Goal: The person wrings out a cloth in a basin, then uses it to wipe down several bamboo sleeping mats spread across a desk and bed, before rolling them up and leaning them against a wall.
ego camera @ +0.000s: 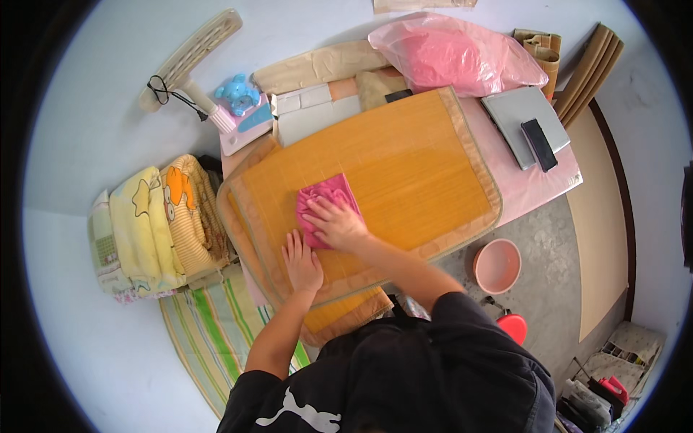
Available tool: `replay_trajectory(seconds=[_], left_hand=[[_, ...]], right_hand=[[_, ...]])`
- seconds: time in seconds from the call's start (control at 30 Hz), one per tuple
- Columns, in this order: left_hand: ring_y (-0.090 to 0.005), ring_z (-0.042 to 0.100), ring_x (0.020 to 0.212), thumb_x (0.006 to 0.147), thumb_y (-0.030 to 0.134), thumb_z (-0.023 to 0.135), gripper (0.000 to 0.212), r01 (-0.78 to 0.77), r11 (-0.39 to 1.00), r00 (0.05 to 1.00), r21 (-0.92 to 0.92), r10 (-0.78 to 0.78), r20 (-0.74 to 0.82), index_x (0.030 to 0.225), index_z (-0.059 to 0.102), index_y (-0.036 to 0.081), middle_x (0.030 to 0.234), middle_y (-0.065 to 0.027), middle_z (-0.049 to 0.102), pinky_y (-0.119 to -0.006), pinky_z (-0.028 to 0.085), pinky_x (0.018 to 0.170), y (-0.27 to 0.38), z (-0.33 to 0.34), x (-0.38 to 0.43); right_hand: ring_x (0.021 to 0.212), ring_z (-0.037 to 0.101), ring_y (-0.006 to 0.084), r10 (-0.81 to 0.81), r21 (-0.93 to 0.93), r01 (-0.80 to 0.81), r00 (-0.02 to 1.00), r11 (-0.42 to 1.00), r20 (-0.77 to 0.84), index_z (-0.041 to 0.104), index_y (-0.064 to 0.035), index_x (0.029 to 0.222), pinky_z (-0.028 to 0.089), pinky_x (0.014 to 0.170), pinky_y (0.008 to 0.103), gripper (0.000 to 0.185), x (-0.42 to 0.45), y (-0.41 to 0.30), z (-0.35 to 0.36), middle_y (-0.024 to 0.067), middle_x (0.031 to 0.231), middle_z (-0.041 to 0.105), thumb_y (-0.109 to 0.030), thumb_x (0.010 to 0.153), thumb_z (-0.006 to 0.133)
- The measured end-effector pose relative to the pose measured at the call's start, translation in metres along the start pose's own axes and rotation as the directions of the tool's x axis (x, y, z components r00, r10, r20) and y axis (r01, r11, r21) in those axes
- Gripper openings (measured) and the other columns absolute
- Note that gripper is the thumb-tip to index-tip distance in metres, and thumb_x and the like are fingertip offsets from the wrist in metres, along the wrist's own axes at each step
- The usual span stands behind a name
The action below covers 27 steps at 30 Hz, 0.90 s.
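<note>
A folded pink cloth (320, 190) lies on a yellow-brown woven sleeping mat (414, 162) with a tan fabric border. My right hand (338, 224) rests palm down on the cloth, fingers spread, and the cloth is wrinkled beneath them. Just left of the cloth, my left hand (303, 265) presses flat on the mat near its front edge. Its fingers hold nothing. The mat is folded over in layers and covers much of a table with a pink cover (533, 195).
A grey laptop (506, 116) bears a dark phone (538, 143) at right. Behind stand a desk lamp (216, 111), a blue animal figure (238, 96) and a pink plastic bag (455, 57). Folded blankets (143, 216) are stacked left; a pink basin (497, 266) sits on the floor.
</note>
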<state>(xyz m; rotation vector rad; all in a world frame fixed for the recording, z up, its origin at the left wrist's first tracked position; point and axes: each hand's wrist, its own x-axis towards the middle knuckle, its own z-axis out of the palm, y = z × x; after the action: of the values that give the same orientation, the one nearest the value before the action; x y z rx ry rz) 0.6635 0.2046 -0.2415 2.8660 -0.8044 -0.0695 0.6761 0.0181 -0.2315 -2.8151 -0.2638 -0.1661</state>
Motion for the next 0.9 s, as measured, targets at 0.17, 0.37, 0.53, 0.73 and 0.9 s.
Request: replay_trajectory(seconds=[0.17, 0.37, 0.53, 0.73, 0.9], left_hand=[[-0.0340, 0.017, 0.143, 0.092, 0.017, 0.042, 0.053, 0.010, 1.000, 1.000, -0.029, -0.010, -0.013, 0.142, 0.035, 0.004, 0.153, -0.0157, 0.024, -0.052, 0.012, 0.115, 0.005, -0.001, 0.001], [-0.0341, 0.018, 0.143, 0.092, 0.017, 0.042, 0.053, -0.011, 1.000, 1.000, -0.011, 0.011, 0.003, 0.143, 0.035, 0.004, 0.153, -0.0155, 0.024, -0.052, 0.011, 0.115, 0.012, 0.001, 0.003], [-0.0338, 0.018, 0.143, 0.092, 0.016, 0.042, 0.052, 0.015, 1.000, 0.999, 0.005, -0.014, -0.030, 0.142, 0.036, 0.004, 0.153, -0.0152, 0.024, -0.051, 0.012, 0.116, 0.007, 0.001, 0.000], [-0.0328, 0.019, 0.143, 0.092, 0.017, 0.042, 0.051, 0.006, 1.000, 0.999, 0.001, -0.006, -0.051, 0.141, 0.037, 0.004, 0.152, -0.0144, 0.026, -0.051, 0.013, 0.115, 0.006, -0.001, 0.001], [-0.0334, 0.020, 0.142, 0.092, 0.016, 0.042, 0.051, 0.034, 0.999, 0.999, 0.000, -0.034, -0.039, 0.141, 0.037, 0.003, 0.152, -0.0157, 0.026, -0.051, 0.015, 0.115, 0.004, -0.001, -0.001]], right_hand=[[0.136, 0.033, 0.0317, 0.411, -0.107, -0.458, 0.861, 0.882, -0.300, 0.052, -0.0235, 0.131, 0.017, 0.113, 0.0535, 0.043, -0.045, 0.184, -0.060, 0.0096, 0.142, 0.040, -0.030, 0.088, 0.051], [0.144, 0.016, 0.0296, 0.897, -0.066, -0.977, 0.213, 0.203, -0.388, 0.023, -0.0059, 0.149, 0.010, 0.116, 0.0497, 0.066, -0.025, 0.252, -0.056, 0.0137, 0.157, 0.015, -0.040, 0.094, 0.034], [0.141, 0.019, 0.0375, 0.746, -0.089, -0.781, 0.618, 0.618, -0.247, 0.025, -0.0037, 0.147, 0.016, 0.113, 0.0539, 0.070, 0.023, 0.089, -0.013, 0.0235, 0.154, 0.017, -0.041, 0.091, 0.044], [0.138, 0.028, 0.0316, 0.031, 0.064, -0.030, 0.999, 0.997, -0.010, 0.044, -0.0205, 0.139, 0.021, 0.112, 0.0519, 0.056, -0.015, 0.029, -0.010, 0.0094, 0.148, 0.034, -0.042, 0.087, 0.052], [0.132, 0.036, 0.0304, 0.374, -0.015, -0.377, 0.924, 0.926, -0.082, 0.051, -0.0203, 0.133, 0.026, 0.111, 0.0475, 0.052, -0.093, 0.135, -0.081, 0.0079, 0.142, 0.042, -0.035, 0.084, 0.059]])
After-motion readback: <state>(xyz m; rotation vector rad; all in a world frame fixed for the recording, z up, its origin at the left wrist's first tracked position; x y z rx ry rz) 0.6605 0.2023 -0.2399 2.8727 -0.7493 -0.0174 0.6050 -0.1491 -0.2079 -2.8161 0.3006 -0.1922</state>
